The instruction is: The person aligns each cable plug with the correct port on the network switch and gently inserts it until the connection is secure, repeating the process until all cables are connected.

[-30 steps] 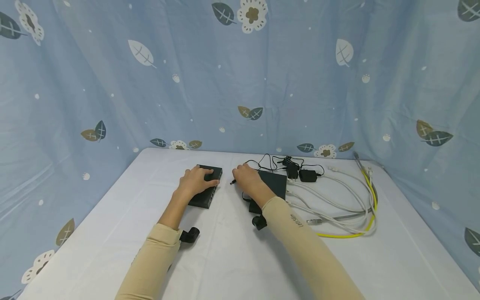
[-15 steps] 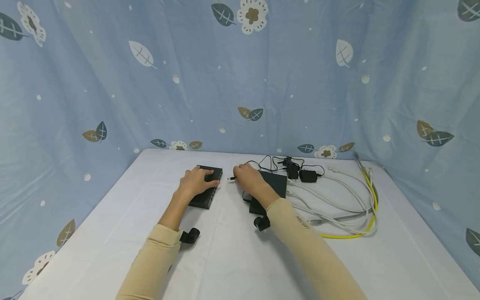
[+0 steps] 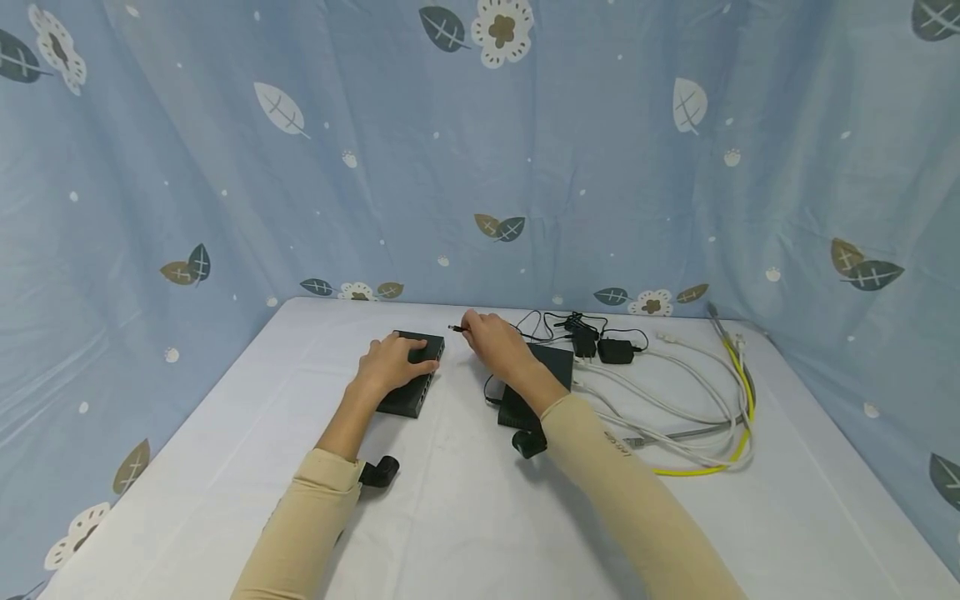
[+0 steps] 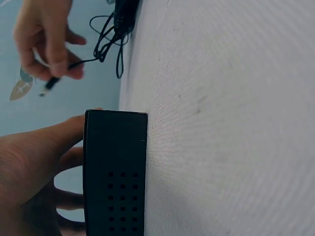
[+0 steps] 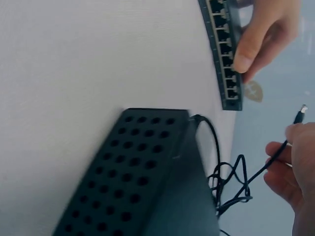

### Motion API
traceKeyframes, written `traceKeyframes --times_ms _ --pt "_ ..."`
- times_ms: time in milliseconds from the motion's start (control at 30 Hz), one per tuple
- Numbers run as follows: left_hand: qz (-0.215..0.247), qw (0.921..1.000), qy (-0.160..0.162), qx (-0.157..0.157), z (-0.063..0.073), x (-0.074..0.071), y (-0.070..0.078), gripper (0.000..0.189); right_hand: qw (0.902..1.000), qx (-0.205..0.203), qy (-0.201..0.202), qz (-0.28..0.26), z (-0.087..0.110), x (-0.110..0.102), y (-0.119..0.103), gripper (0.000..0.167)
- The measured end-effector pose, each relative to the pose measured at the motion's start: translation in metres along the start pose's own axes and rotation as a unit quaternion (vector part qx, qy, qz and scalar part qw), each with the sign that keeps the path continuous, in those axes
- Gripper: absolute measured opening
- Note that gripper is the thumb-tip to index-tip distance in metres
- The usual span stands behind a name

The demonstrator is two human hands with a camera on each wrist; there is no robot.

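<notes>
My left hand lies over a black network switch left of centre. Its thumb is along the edge with the row of ports, and its fingers arch over the top. The left wrist view shows the switch's vented end, flat on the cloth. My right hand is raised above the table, to the right of that switch. Between thumb and fingers it pinches a thin black power cable just behind its plug. The plug points left, apart from the switch. The cable trails back to the right.
Under my right forearm lies a second black box with cables at its sides. Behind it are black power adapters and tangled cord. White, grey and yellow network cables loop at the right. A patterned blue curtain hangs behind.
My right hand has moved away from me and slightly up with the cable plug, which now sticks out farther left. My left hand and the network switch stay in place.
</notes>
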State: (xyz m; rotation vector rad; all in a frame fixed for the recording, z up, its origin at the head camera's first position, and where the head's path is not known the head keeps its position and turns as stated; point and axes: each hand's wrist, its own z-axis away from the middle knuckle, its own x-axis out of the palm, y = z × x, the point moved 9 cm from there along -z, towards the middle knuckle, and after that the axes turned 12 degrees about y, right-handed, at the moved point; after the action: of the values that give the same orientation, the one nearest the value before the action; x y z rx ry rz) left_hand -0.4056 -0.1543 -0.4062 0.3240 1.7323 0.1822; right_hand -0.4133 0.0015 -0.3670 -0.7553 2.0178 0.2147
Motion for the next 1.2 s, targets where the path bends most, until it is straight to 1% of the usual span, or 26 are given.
traceKeyframes --times_ms 167,267,367,467,633,733,833,933,1033,1200 --pt "-0.002 1.0000 0.000 -0.001 -0.001 0.000 0.000 0.061 0.9988 -0.018 0.044 -0.016 -0.007 -0.013 -0.006 0.015" --pt "-0.001 1.0000 0.000 -0.002 -0.001 0.001 0.000 0.061 0.9981 -0.022 0.050 -0.027 -0.008 -0.016 -0.007 0.016" --pt "-0.001 1.0000 -0.001 -0.003 -0.001 0.000 0.000 0.061 0.9981 -0.020 0.044 -0.039 -0.008 -0.016 -0.005 0.015" --pt "0.000 1.0000 0.001 -0.003 -0.001 0.000 0.000 0.061 0.9983 -0.011 0.028 -0.049 -0.006 -0.014 -0.002 0.017" --pt "-0.002 1.0000 0.004 0.000 -0.001 0.001 -0.001 0.061 0.9975 0.033 -0.002 -0.062 -0.002 -0.008 0.008 0.021" --pt "-0.003 1.0000 0.004 0.002 -0.001 0.001 -0.001 0.061 0.9960 0.061 -0.014 -0.064 0.001 -0.003 0.013 0.018" --pt "-0.005 1.0000 0.003 0.002 -0.001 0.001 -0.002 0.061 0.9947 0.076 -0.030 -0.062 0.003 0.005 0.016 0.014" --pt "-0.006 1.0000 0.001 0.002 -0.001 0.001 -0.002 0.061 0.9946 0.081 -0.042 -0.049 0.006 0.011 0.017 0.012" --pt "-0.005 1.0000 -0.002 0.002 -0.002 0.002 -0.003 0.062 0.9954 0.082 -0.036 -0.033 0.008 0.014 0.017 0.012" --pt "-0.005 1.0000 -0.005 0.004 -0.002 0.002 -0.001 0.062 0.9965 0.083 0.001 -0.001 0.006 0.011 0.016 0.012"
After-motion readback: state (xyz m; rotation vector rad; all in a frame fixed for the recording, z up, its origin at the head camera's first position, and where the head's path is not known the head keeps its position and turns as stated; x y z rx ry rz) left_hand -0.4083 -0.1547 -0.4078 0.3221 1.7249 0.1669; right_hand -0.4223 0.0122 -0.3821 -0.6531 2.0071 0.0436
